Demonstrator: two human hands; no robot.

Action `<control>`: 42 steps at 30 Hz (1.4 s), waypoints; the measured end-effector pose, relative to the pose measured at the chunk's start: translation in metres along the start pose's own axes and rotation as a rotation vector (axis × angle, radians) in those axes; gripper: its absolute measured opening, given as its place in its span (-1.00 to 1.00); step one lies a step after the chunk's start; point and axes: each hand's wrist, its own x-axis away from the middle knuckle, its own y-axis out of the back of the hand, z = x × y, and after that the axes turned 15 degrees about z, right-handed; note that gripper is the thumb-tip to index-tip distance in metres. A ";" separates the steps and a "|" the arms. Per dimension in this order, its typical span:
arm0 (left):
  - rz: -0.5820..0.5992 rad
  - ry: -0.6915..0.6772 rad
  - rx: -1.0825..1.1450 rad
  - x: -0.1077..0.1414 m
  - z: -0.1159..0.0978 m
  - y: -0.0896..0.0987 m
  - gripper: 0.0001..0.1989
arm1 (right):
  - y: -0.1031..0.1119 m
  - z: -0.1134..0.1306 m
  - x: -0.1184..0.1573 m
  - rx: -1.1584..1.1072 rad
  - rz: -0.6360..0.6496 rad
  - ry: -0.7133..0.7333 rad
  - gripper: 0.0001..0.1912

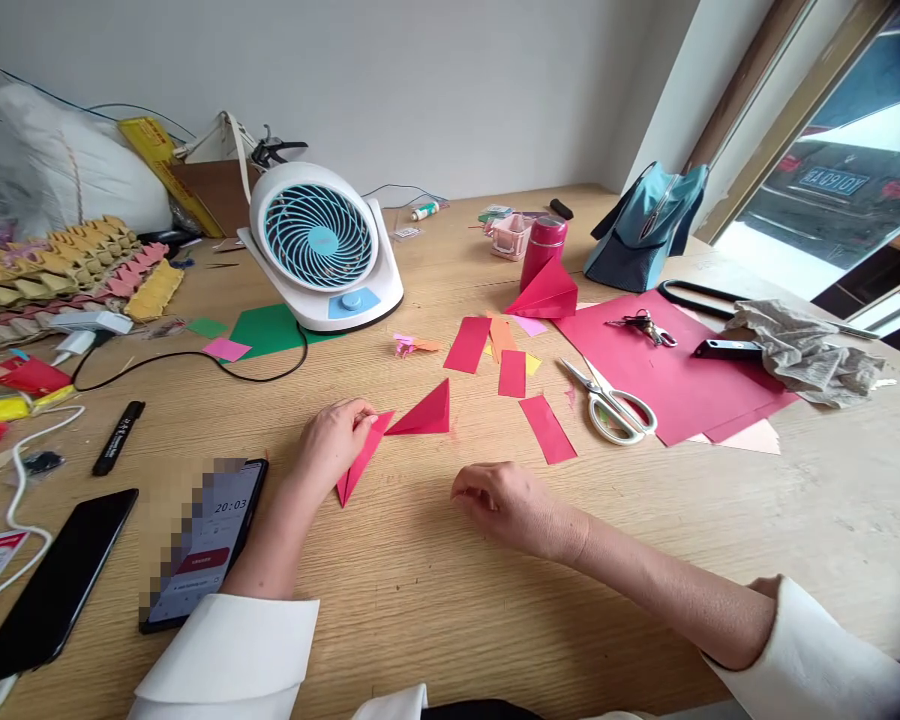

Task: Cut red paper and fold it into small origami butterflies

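My left hand [334,440] pinches a folded red paper triangle [361,462] that lies on the wooden table [420,590]. A second folded red triangle [424,413] rests just right of it, untouched. My right hand [506,503] lies on the table a little nearer to me, fingers loosely curled with nothing in them. Red paper strips [546,428] lie beyond the hands.
Scissors [611,403] lie right of the strips, beside large red sheets [660,370] with keys on them. A white desk fan [322,245] stands behind. Two phones [206,545] and a black marker [118,437] lie at left. A red bottle [542,250] and blue bag [645,228] stand far back.
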 end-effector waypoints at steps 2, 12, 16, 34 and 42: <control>-0.038 -0.013 -0.064 0.000 -0.004 -0.004 -0.86 | 0.003 -0.008 -0.002 0.054 -0.043 0.034 -0.83; -0.015 -0.376 -0.243 -0.005 -0.047 -0.045 -0.57 | -0.007 -0.026 0.002 0.198 -0.108 0.186 -0.84; 0.000 -0.340 -0.286 -0.011 -0.052 -0.055 -0.77 | -0.004 -0.023 0.002 0.163 -0.109 0.197 -0.85; 0.153 -0.671 -0.083 0.019 -0.077 -0.065 -0.85 | 0.016 -0.038 0.031 0.358 -0.181 -0.012 -0.85; 0.168 -0.689 -0.131 0.023 -0.082 -0.064 -0.88 | 0.014 -0.042 0.029 0.419 -0.193 0.018 -0.84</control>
